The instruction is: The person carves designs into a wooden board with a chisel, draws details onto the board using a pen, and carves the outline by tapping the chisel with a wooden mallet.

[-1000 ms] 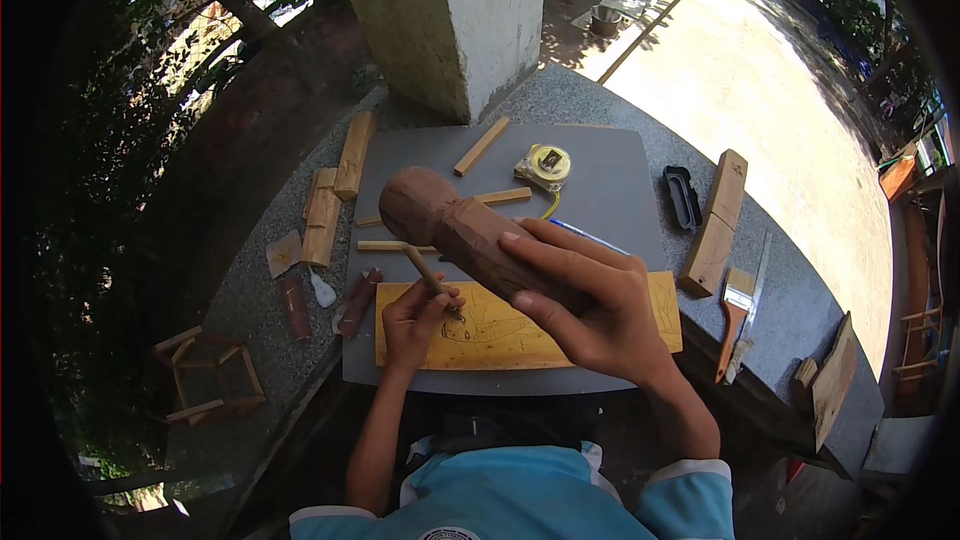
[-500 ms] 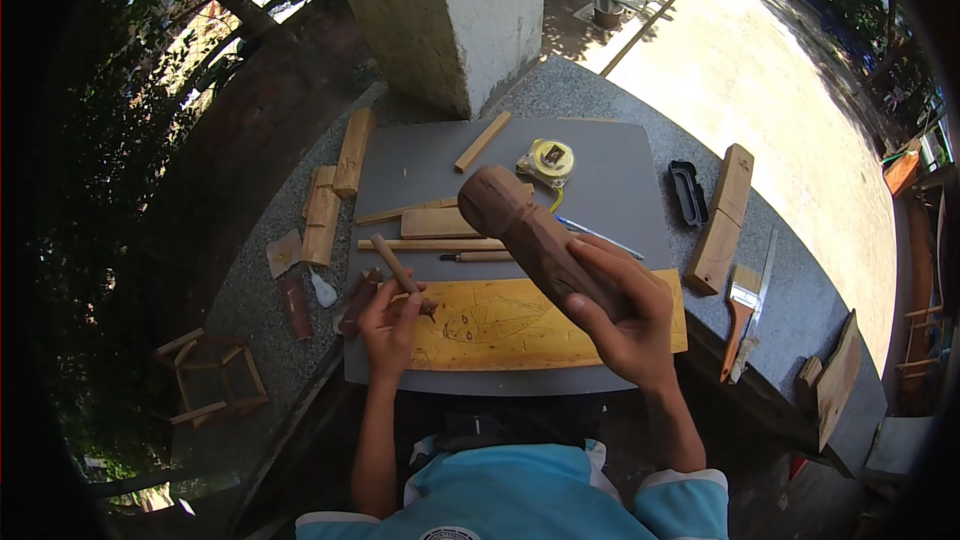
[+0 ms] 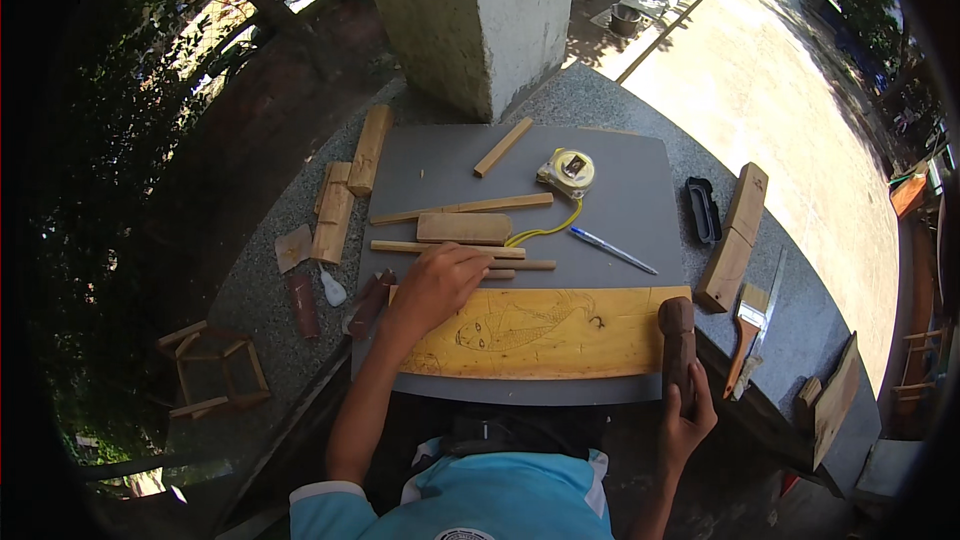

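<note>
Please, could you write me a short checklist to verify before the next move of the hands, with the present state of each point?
1. Dark wooden mallet gripped by the right hand: ok, fingers close around its lower part.
2. Left hand gripping one of the brown wooden rods: cannot tell, its fingers hide the contact.
3. Fish-like drawing visible: ok.
4. Yellow board seen whole: not ok, the left forearm and the mallet overlap its ends.
5. Board fixed in place: cannot tell, no clamp shows.
6. Tape measure retracted: not ok, its yellow strip is out.
</note>
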The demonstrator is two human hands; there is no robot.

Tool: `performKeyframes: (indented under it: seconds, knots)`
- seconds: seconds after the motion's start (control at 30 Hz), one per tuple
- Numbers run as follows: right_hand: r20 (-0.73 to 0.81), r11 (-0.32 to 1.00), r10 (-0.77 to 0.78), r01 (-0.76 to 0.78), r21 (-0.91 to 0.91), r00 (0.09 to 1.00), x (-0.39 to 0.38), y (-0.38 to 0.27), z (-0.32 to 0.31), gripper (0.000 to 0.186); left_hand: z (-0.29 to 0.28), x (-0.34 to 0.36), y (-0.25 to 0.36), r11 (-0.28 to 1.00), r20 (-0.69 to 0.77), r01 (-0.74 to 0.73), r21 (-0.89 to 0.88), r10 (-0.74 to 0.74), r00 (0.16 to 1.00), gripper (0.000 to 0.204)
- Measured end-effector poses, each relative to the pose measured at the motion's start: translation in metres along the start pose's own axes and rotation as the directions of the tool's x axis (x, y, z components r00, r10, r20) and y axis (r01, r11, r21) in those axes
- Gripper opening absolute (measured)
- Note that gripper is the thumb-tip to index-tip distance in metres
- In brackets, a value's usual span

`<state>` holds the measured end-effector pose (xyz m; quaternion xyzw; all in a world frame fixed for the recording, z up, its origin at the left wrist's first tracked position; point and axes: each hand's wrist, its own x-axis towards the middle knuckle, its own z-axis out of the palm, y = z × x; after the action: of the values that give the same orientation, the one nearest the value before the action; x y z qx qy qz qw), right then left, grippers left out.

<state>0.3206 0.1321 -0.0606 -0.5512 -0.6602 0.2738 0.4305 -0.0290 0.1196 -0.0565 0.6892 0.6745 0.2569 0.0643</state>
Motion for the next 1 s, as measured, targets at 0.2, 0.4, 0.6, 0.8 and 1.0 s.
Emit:
performKeyframes:
  seconds: [0.2,0.4,0.6,0.8,1.0]
  knots:
    - [0.090,0.987,-0.069,0.080,-0.136,0.994,-0.002,-0.003,0.007,0.035,0.025,0.031,0.022,0.970,0.166,-0.070,0.235,0.031,0.986,0.015]
    - [0.118,0.982,-0.089,0.107,-0.158,0.989,-0.003,-0.005,0.012,0.036,0.035,0.026,0.021,0.950,0.219,-0.096,0.298,0.030,0.975,0.022]
    - [0.119,0.983,-0.067,0.087,-0.165,0.991,-0.006,-0.009,0.014,0.038,0.038,0.019,0.018,0.978,0.100,-0.093,0.187,0.075,0.992,0.022]
    - [0.126,0.985,-0.044,0.064,-0.162,0.991,-0.009,-0.008,0.015,0.037,0.043,0.021,0.025,0.974,0.055,0.117,0.194,-0.130,0.990,0.023]
    - [0.141,0.982,-0.057,0.081,-0.170,0.988,-0.008,-0.011,0.015,0.039,0.052,0.015,0.022,0.962,0.032,-0.001,0.272,-0.008,0.999,0.022]
